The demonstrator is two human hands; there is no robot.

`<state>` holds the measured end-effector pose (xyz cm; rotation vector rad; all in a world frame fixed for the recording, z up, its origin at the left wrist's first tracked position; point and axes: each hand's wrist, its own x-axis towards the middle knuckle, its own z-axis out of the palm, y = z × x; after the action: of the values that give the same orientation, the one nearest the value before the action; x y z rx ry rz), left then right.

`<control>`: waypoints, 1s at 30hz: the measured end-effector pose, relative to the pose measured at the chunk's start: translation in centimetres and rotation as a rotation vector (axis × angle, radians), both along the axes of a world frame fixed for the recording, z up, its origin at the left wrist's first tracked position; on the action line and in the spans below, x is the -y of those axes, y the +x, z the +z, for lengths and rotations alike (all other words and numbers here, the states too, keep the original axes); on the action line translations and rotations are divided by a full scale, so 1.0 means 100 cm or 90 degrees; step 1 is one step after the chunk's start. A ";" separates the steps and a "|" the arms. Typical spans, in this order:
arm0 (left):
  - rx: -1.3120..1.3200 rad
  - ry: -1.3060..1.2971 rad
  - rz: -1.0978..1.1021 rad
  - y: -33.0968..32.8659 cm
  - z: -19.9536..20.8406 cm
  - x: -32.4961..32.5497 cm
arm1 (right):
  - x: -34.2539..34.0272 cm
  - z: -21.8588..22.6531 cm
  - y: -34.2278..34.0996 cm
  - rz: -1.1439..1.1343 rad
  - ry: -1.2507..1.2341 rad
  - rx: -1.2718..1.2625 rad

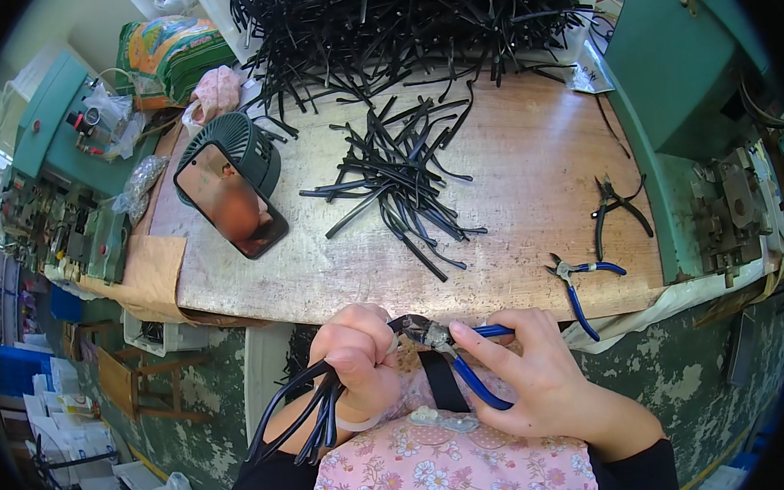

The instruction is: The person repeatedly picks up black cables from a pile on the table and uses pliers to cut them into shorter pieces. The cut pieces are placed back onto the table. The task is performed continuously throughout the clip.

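My left hand is closed round a bunch of short black cables, whose loose ends hang down to the left below the fist. One end sticks out on the right of the fist. There it meets the jaws of blue-handled cutting pliers, gripped by my right hand with the thumb near the pivot. Whether the jaws are closed on the cable is too small to tell. Both hands are just off the table's near edge, above my pink floral apron.
A loose pile of black cables lies mid-table, with a large heap behind. Blue-handled pliers and black-handled pliers lie right, beside a green machine. A phone leans on a fan at left.
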<state>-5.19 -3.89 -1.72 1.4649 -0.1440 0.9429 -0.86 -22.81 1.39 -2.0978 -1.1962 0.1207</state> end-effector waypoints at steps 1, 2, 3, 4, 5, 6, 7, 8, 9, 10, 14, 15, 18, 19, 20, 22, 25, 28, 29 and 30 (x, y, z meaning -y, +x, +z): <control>0.003 0.000 -0.001 0.000 0.000 0.001 | 0.000 -0.003 -0.001 0.002 0.007 -0.007; 0.005 0.000 -0.002 0.000 0.000 0.001 | 0.000 -0.008 -0.001 0.004 0.014 -0.015; 0.007 0.000 -0.004 0.000 0.001 0.001 | 0.000 -0.012 -0.001 0.004 0.021 -0.022; 0.009 0.000 -0.004 -0.001 0.002 0.001 | 0.000 -0.014 0.000 0.004 0.004 0.005; -0.073 -0.055 -0.027 -0.004 0.006 -0.003 | 0.000 -0.015 0.001 0.003 -0.014 0.033; -0.083 -0.192 -0.099 -0.002 0.010 -0.005 | 0.001 -0.016 0.001 0.003 -0.032 0.060; -0.139 -0.231 -0.128 0.002 0.015 -0.009 | 0.002 -0.016 0.001 -0.003 -0.041 0.029; -0.196 -0.271 -0.157 0.006 0.019 -0.012 | 0.003 -0.016 0.002 -0.009 -0.051 -0.001; -0.212 -0.281 -0.166 0.005 0.020 -0.014 | 0.004 -0.017 0.002 -0.014 -0.060 -0.032; -0.228 -0.291 -0.177 0.006 0.021 -0.016 | 0.005 -0.017 0.003 -0.003 -0.016 -0.105; -0.273 -0.292 -0.154 0.009 0.026 -0.016 | 0.006 -0.012 0.003 -0.019 0.165 -0.286; -0.270 -0.305 -0.157 0.008 0.025 -0.016 | 0.005 -0.009 0.002 -0.039 0.211 -0.304; -0.268 -0.312 -0.171 0.007 0.022 -0.016 | -0.001 -0.017 0.007 -0.025 0.028 0.080; -0.270 -0.298 -0.180 0.006 0.019 -0.018 | -0.003 -0.024 0.008 -0.014 -0.006 0.110; -0.272 -0.284 -0.190 0.006 0.016 -0.022 | -0.002 -0.027 0.008 -0.014 0.004 0.074; -0.198 0.005 -0.088 0.017 -0.001 -0.038 | 0.002 -0.031 0.006 -0.012 0.023 0.001; -0.225 0.310 -0.002 0.026 -0.013 -0.059 | 0.008 -0.034 0.002 0.000 0.050 -0.024; -0.323 0.725 -0.029 0.048 -0.018 -0.071 | 0.008 -0.030 0.000 0.025 0.051 -0.047; -0.272 0.821 -0.010 0.056 -0.026 -0.073 | 0.007 -0.028 -0.001 0.031 0.044 -0.050; -0.220 0.915 0.009 0.063 -0.035 -0.074 | 0.007 -0.026 -0.002 0.038 0.036 -0.053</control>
<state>1.13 3.52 -5.22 2.9076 -0.6429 0.5072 -1.02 -23.51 -1.25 -1.9886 -1.1990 0.1977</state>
